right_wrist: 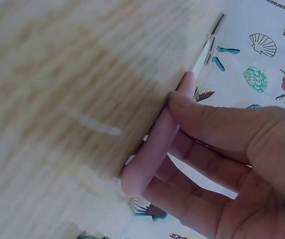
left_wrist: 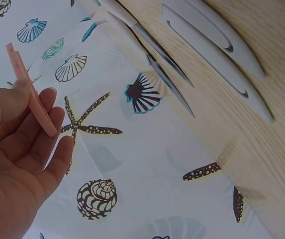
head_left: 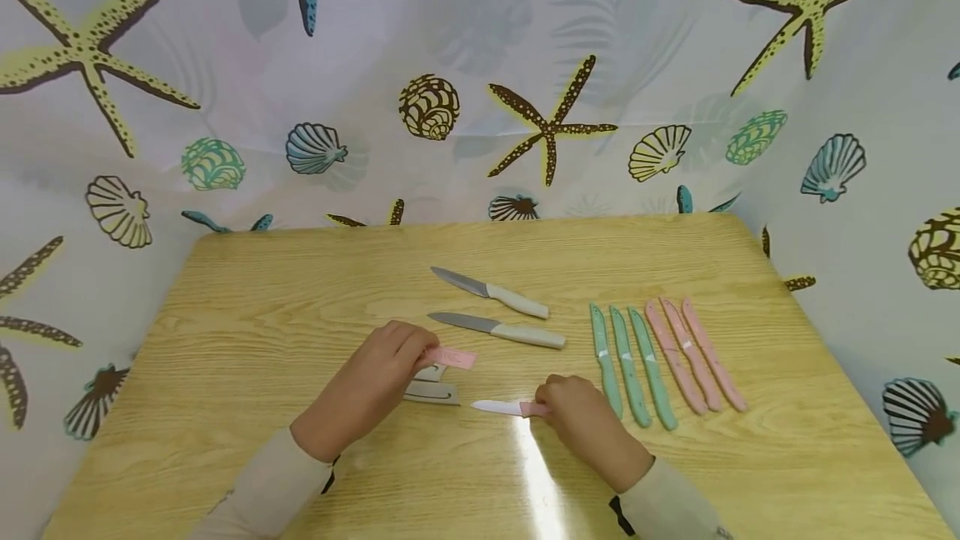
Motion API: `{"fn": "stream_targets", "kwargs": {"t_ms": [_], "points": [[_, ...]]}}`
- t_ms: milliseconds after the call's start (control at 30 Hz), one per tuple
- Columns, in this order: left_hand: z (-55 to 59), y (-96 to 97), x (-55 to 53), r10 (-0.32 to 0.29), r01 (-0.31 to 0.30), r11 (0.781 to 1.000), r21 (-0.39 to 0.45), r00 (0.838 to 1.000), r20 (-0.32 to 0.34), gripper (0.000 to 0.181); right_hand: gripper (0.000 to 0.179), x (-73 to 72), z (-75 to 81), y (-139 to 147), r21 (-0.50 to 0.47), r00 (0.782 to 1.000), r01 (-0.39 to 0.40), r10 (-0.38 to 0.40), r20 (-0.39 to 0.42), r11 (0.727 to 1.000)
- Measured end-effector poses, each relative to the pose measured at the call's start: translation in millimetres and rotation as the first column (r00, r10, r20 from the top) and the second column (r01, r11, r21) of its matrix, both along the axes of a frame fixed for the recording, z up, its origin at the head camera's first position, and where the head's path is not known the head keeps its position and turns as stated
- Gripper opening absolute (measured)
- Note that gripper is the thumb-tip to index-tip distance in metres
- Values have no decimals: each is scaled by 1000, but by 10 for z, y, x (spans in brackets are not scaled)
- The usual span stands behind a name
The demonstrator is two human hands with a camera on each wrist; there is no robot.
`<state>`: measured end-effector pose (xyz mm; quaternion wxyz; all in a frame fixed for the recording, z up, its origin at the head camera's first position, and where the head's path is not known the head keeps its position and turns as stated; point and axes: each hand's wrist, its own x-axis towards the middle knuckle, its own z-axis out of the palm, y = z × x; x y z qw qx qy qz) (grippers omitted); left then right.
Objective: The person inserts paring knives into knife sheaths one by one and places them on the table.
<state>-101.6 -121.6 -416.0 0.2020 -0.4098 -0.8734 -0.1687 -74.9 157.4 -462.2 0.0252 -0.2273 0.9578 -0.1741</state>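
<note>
My left hand (head_left: 375, 386) pinches a pink knife sheath (head_left: 454, 357) between thumb and fingers above the table. A small pink-handled knife (head_left: 497, 407) with a bare white blade lies low over the wood, its tip toward the left. My right hand (head_left: 588, 423) grips its handle (right_wrist: 154, 149), thumb along one side. Two white knife sheaths (head_left: 432, 392) lie beneath and beside the left hand, partly hidden by it in the head view. Beyond both hands rest two white-handled knives (head_left: 522, 334) with bare grey blades pointing left.
To the right of my right hand, three green knives (head_left: 620, 357) lie side by side, and three pink knives (head_left: 693, 352) lie just past them. A curtain (head_left: 465, 15) printed with shells and starfish hangs round the wooden table (head_left: 285, 298).
</note>
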Motion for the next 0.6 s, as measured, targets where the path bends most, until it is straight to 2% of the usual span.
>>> {"fn": "stream_targets", "kwargs": {"t_ms": [100,300,500,600], "points": [[-9,10,-9,2,-2,1000,0,1000,9,30,16,7,11,7,17,1000,-6,6,-15,1000],[-50,6,-16,2,-2,1000,-5,1000,7,29,17,14,36,17,9,999,-7,7,-31,1000],[-79,2,-13,-17,17,1000,-1,1000,18,25,8,21,173,63,4,993,-10,11,-121,1000],[-85,6,-12,-21,21,1000,3,1000,17,26,13,18,265,84,-29,986,-12,7,-168,999]]}}
